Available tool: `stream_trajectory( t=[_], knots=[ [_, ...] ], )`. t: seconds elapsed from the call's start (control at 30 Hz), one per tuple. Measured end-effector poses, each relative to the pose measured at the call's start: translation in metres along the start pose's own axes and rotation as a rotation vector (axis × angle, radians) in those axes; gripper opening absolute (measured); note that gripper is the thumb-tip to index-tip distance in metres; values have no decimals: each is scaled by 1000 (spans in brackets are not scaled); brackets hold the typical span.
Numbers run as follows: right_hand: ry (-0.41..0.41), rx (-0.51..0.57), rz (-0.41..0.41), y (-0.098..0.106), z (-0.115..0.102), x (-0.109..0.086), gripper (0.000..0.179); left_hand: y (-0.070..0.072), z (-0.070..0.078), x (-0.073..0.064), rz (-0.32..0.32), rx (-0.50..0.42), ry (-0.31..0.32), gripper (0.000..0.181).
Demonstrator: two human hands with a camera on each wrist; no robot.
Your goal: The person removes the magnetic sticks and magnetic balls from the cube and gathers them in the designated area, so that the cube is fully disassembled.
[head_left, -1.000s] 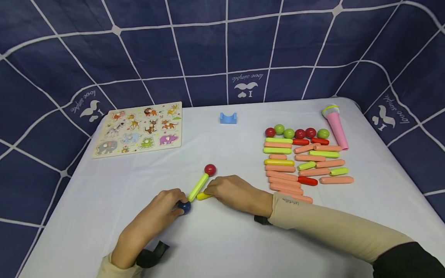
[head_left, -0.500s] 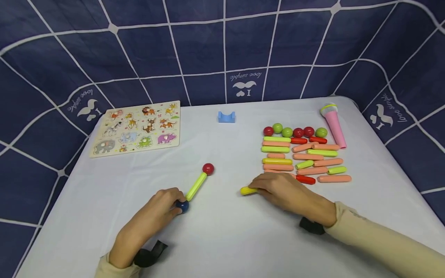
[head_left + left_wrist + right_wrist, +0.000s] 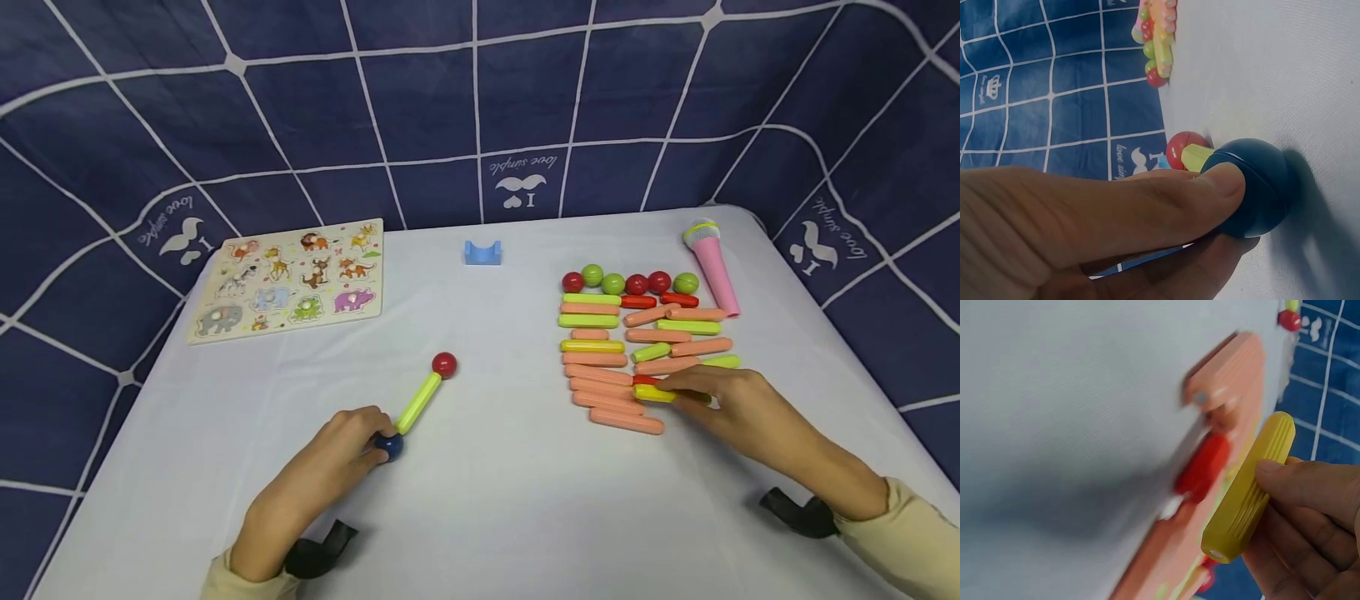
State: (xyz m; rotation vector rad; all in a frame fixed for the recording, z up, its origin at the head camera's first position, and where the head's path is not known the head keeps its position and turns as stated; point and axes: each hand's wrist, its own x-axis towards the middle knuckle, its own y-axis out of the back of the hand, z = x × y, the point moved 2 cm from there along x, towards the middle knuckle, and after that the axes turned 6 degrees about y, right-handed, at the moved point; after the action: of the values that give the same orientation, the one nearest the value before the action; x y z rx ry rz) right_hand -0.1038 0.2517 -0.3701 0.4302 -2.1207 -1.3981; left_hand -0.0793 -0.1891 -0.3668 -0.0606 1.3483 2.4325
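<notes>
My left hand point(image 3: 337, 454) pinches a dark blue ball point(image 3: 1260, 187) between thumb and fingers, low over the white cloth. A lime-green rod point(image 3: 418, 404) runs from that ball up to a red ball point(image 3: 444, 365), the three in one line. Over on the right, my right hand point(image 3: 757, 421) holds a yellow ribbed toy rod point(image 3: 1250, 487) between thumb and fingers. In the head view this rod overlaps a red rod point(image 3: 647, 380) lying among the others, and the fingers cover part of both. The right wrist view shows a small pale dot in its end face.
Rows of salmon rods point(image 3: 626, 420), with some green, yellow and red ones, lie at right. Behind them sit several red and green balls point(image 3: 612, 284) and a pink toy microphone point(image 3: 718, 273). A blue cradle-shaped block point(image 3: 483, 253) and an animal puzzle board point(image 3: 292, 325) stand farther back.
My right hand has carried the yellow rod from beside the green rod rightward to the rows of rods. My left hand keeps its pinch on the blue ball in much the same place.
</notes>
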Motion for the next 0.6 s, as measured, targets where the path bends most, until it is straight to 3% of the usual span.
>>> stream_trajectory(
  t=[0.3, 0.47, 0.6],
  knots=[
    [-39, -35, 0, -11, 22, -21, 37, 0, 0, 0, 14, 8, 14, 21],
    [-36, -50, 12, -13, 24, -24, 37, -1, 1, 0, 16, 22, -9, 21],
    [-7, -41, 36, -11, 20, -22, 38, -2, 4, 0, 10, 49, 11, 19]
  ],
)
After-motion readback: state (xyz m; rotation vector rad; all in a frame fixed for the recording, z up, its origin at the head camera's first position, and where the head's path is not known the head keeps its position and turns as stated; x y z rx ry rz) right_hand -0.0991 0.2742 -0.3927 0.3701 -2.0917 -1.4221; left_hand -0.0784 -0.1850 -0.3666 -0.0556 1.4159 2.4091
